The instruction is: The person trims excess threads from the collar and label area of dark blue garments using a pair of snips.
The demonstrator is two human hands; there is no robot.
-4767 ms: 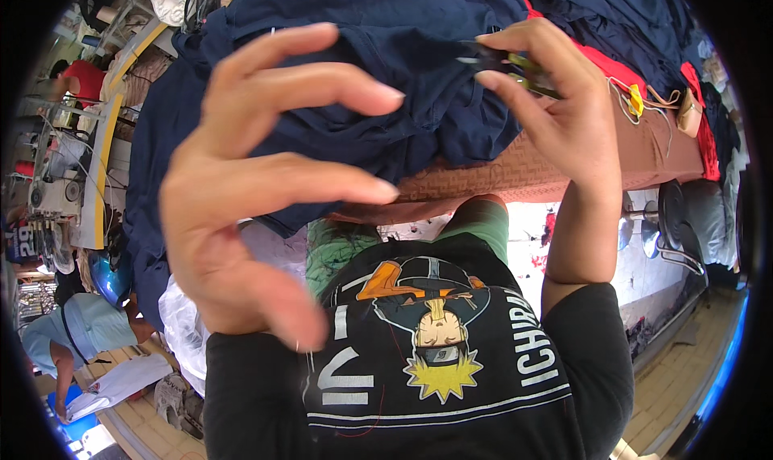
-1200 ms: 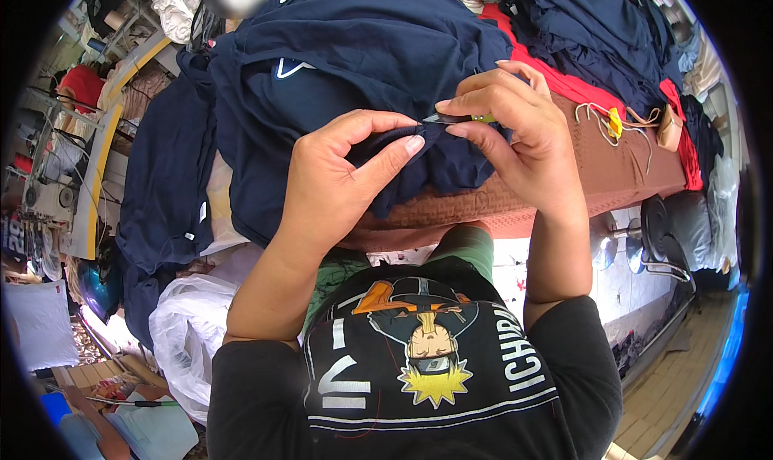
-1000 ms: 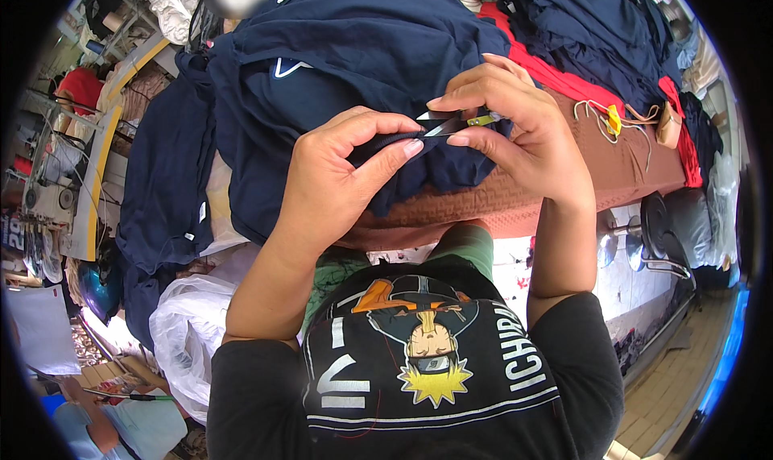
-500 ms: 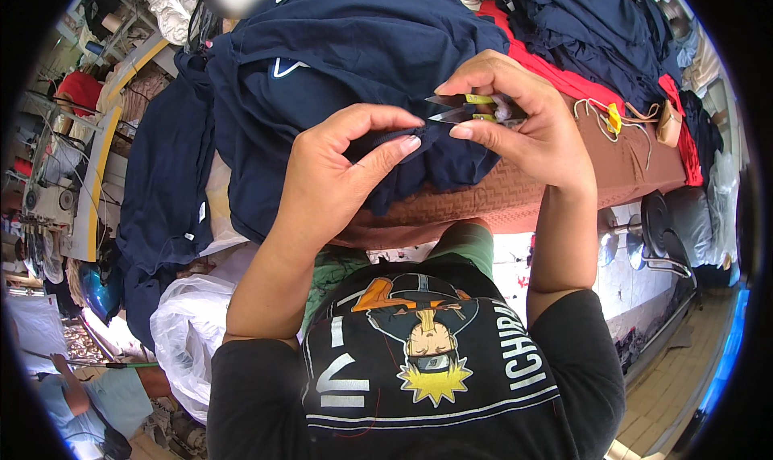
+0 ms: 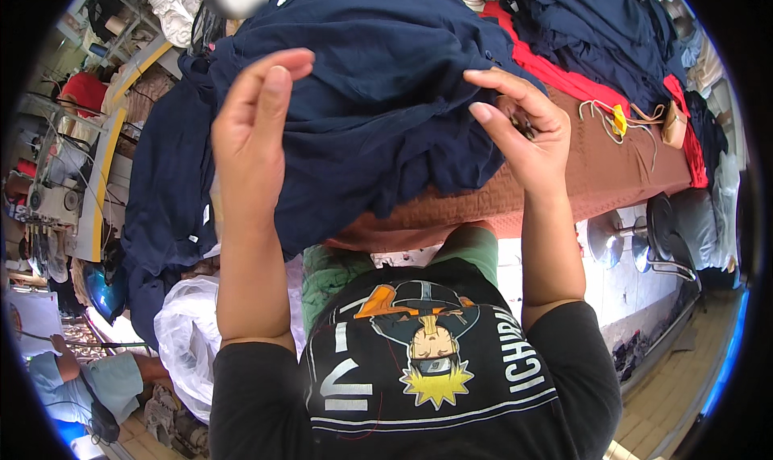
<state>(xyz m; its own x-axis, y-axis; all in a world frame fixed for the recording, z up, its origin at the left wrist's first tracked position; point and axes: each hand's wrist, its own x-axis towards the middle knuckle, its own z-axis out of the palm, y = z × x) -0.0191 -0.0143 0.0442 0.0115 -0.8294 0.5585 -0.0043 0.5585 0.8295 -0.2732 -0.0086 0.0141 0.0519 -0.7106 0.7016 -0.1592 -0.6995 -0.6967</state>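
A navy blue garment (image 5: 378, 130) lies bunched over the table in front of me. Above its left part I hold up my left hand (image 5: 251, 130), fingers stretched out and nothing in them. Over the garment's right edge is my right hand (image 5: 535, 138), thumb and forefinger apart. Its other fingers curl round the thread snips (image 5: 522, 126), of which only a small dark bit shows in the palm; the blades are hidden. Neither hand visibly grips the cloth.
A brown cloth (image 5: 596, 162) covers the table. More navy garments (image 5: 588, 25) and a red cloth (image 5: 535, 61) lie at the back right, near a tangle of cord (image 5: 651, 126). White plastic (image 5: 189, 331) hangs at lower left. Another person (image 5: 88, 383) sits at far left.
My left hand has let go of the navy cloth and moved left and up. My right hand has drawn slightly back, with the snips turned into its palm. The garment lies spread differently.
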